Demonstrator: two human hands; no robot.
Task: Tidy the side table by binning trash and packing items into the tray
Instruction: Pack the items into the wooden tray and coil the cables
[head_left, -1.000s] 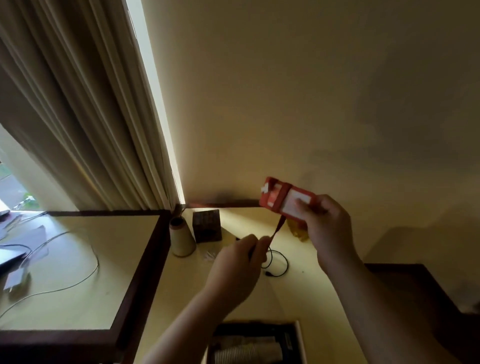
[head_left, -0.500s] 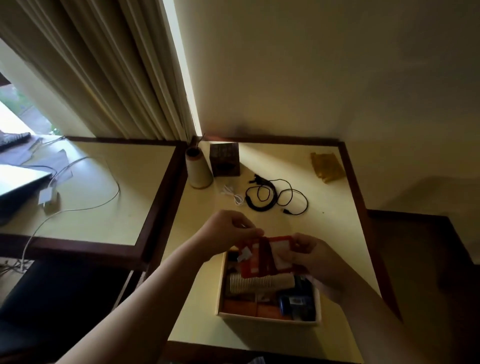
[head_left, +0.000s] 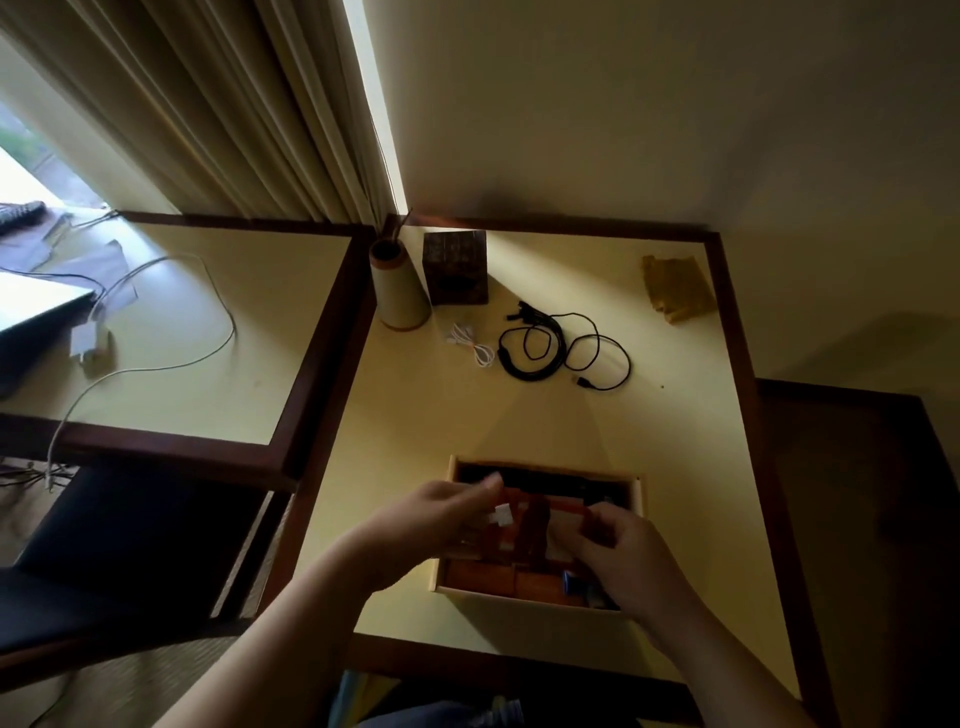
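Both hands grip the red case (head_left: 535, 525) over the tray (head_left: 638, 499): left hand (head_left: 441, 525) pinching its left end, right hand (head_left: 618, 556) curled round its right. Packing looks underway; next comes lowering it in and letting go. Beyond the grip, cables (head_left: 550, 345) and a yellow wrapper (head_left: 675, 288) lie on the bench (head_left: 415, 415), well apart.

Tray (head_left: 540, 598) near the table's (head_left: 415, 415) front; cables (head_left: 550, 345) lie behind, perhaps tangled.
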